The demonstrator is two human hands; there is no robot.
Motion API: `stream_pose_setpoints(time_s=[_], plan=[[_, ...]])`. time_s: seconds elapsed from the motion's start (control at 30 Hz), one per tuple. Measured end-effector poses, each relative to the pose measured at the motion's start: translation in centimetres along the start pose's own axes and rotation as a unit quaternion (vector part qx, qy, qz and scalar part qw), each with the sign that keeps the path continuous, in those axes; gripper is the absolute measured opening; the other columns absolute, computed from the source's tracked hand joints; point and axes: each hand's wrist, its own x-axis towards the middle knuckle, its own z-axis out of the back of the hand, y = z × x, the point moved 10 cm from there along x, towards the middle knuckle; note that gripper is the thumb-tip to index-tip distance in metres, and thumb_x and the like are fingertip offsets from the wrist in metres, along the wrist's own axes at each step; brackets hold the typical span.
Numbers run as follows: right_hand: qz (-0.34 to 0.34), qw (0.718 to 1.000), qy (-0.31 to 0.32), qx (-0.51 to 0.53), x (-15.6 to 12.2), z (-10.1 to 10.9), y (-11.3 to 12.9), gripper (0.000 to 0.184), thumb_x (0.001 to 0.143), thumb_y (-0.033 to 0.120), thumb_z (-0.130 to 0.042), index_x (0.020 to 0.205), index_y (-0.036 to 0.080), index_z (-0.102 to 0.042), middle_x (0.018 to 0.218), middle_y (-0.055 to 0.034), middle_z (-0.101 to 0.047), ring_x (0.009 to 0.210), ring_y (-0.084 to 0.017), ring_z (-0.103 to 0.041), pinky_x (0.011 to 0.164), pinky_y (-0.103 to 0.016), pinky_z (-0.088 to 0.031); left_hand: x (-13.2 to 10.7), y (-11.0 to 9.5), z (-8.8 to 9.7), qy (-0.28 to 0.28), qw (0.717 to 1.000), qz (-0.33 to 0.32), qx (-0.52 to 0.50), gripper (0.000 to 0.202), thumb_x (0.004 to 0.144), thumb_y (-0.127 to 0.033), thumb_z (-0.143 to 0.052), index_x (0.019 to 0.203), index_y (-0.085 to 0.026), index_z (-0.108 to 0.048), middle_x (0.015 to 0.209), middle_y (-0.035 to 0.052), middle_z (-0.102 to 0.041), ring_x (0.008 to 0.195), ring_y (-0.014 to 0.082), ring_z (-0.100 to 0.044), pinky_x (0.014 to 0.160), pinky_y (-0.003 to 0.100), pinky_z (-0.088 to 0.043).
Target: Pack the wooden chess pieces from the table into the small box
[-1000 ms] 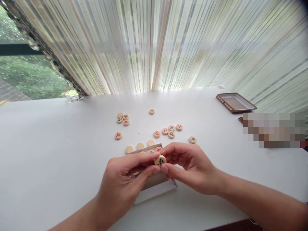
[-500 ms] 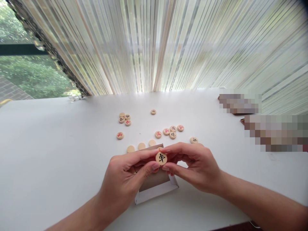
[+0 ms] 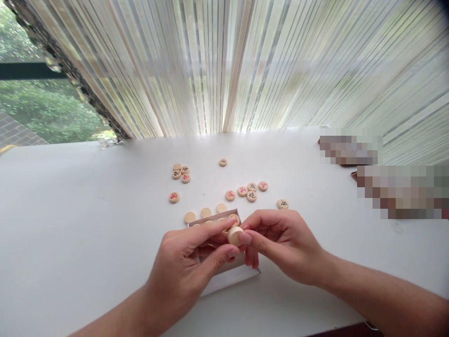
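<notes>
You hold one round, pale wooden chess piece [image 3: 234, 235] pinched between the fingertips of both hands, just above the small open cardboard box [image 3: 229, 274]. It's tilted so its blank side faces you, with the box's far rim at twelve o'clock from it.

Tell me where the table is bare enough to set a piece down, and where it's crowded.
Bare: the wide stretch of white table left of the left hand, and the patch right of the right hand, short of the blurred items. Crowded: beyond the small box, where loose round pieces lie in clusters up to the lone piece.
</notes>
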Motion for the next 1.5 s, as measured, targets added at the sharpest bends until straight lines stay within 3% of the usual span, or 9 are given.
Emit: stream_pose_setpoints(time_s=[0.2,0.4,0.6,0.87,1.17,1.37,1.5], plan=[[-0.097,0.993,0.007,0.071,-0.3,-0.5,-1.7,0.028,0.078,0.025,-0.096,0.082,0.013,-0.071,0.067,0.0000,-0.073,0.048,-0.007,-0.064,0.047,-0.013,-0.053,0.1,-0.4,-0.8,0.026,0.999,-0.001,-0.047,0.048,0.089,0.002,-0.076,0.125,-0.031,-0.081,0.099,-0.0038,-0.087,0.085,0.0154,-0.085,0.081,0.016,-0.068],[-0.112,0.991,0.004,0.067,-0.6,-0.6,-2.0,0.034,0.074,0.024,-0.098,0.076,0.014,-0.066,0.056,0.0040,-0.064,0.044,-0.004,-0.054,0.042,-0.010,-0.044,-0.1,-1.9,-1.1,0.042,0.993,-0.088,0.065,0.046,0.090,0.001,-0.077,0.128,-0.026,-0.079,0.101,-0.0029,-0.087,0.085,0.0110,-0.084,0.082,0.009,-0.064],[-0.122,0.990,0.022,0.063,-0.5,-0.9,-1.9,0.036,0.083,0.035,-0.092,0.076,0.013,-0.065,0.062,0.0005,-0.067,0.045,-0.006,-0.057,0.043,-0.014,-0.044,0.1,-2.2,-1.6,0.075,0.990,-0.091,0.076,0.042,0.094,-0.001,-0.074,0.126,-0.027,-0.079,0.093,-0.0051,-0.086,0.080,0.0069,-0.081,0.080,0.006,-0.061],[-0.117,0.979,0.085,0.143,-0.3,-1.8,-1.9,0.035,0.093,0.042,-0.083,0.083,0.013,-0.066,0.071,-0.0038,-0.073,0.049,-0.008,-0.064,0.044,-0.016,-0.049,0.1,-1.8,-0.5,0.032,0.994,-0.076,0.065,0.037,0.091,-0.010,-0.082,0.123,-0.028,-0.081,0.088,-0.0037,-0.085,0.073,0.0122,-0.081,0.075,0.015,-0.065],[-0.165,0.971,0.079,0.154,-0.8,-2.1,-2.8,0.039,0.072,0.029,-0.099,0.085,0.013,-0.067,0.070,-0.0018,-0.074,0.045,-0.007,-0.060,0.041,-0.014,-0.047,-0.4,-2.6,-0.3,0.016,0.978,-0.131,0.164,0.030,0.095,-0.024,-0.081,0.124,-0.030,-0.079,0.084,-0.0025,-0.084,0.066,0.0141,-0.078,0.071,0.020,-0.066],[-0.198,0.973,0.045,0.109,-1.0,-1.8,-3.5,0.046,0.062,0.029,-0.104,0.074,0.015,-0.062,0.057,0.0043,-0.065,0.043,-0.006,-0.055,0.039,-0.013,-0.041,-1.4,-3.7,-1.4,0.054,0.948,-0.202,0.239,0.033,0.100,-0.017,-0.073,0.131,-0.025,-0.072,0.092,0.0020,-0.084,0.072,0.0151,-0.079,0.071,0.020,-0.065],[-0.189,0.976,0.040,0.101,-0.9,-1.7,-3.2,0.048,0.062,0.032,-0.104,0.069,0.015,-0.060,0.057,0.0036,-0.065,0.044,-0.004,-0.050,0.039,-0.013,-0.037,-1.6,-3.7,-2.0,0.073,0.943,-0.206,0.251,0.034,0.102,-0.017,-0.070,0.134,-0.027,-0.070,0.097,0.0041,-0.085,0.077,0.0188,-0.081,0.071,0.024,-0.067]])
